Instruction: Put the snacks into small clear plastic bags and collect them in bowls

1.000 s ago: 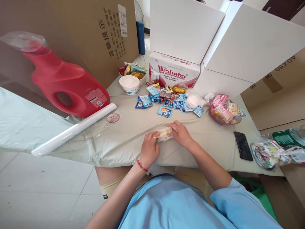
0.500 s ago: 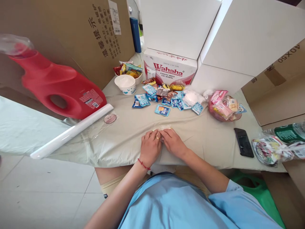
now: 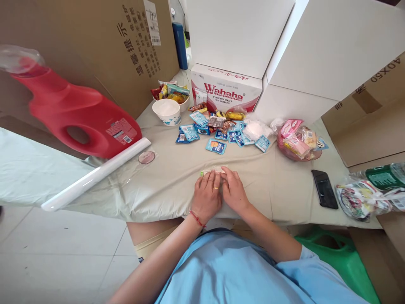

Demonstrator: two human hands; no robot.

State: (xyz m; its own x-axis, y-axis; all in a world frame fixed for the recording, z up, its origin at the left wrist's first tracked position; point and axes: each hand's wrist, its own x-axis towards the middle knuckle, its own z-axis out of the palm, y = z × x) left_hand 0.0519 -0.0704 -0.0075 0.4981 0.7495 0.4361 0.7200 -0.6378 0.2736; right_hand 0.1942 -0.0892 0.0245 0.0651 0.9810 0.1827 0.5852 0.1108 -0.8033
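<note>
A small clear plastic packet (image 3: 207, 172) with a bit of green at its left end lies on the cloth-covered table (image 3: 171, 177) in front of me. Across its near edge lie the fingers of my left hand (image 3: 208, 194), fairly straight and side by side, palm down. My right hand (image 3: 234, 190) touches the left fingertips, its thumb and forefinger bent together at the packet's right end. Most of the packet is covered by my fingers, so its contents are hidden. Just beyond it rests a blue snack sachet (image 3: 216, 146).
Several snack packs (image 3: 221, 122) are heaped before a Wahaba-style printed carton (image 3: 224, 90). Paper bowls (image 3: 166, 112) stand left of them, a pink bowl of snacks (image 3: 297, 145) right. A phone (image 3: 324, 189) lies rightward. A white roll (image 3: 98, 175) and red jug (image 3: 82, 114) are leftward.
Both hands have shifted slightly right. My left fingers have straightened more over the packet, and its green left end has come into view.
</note>
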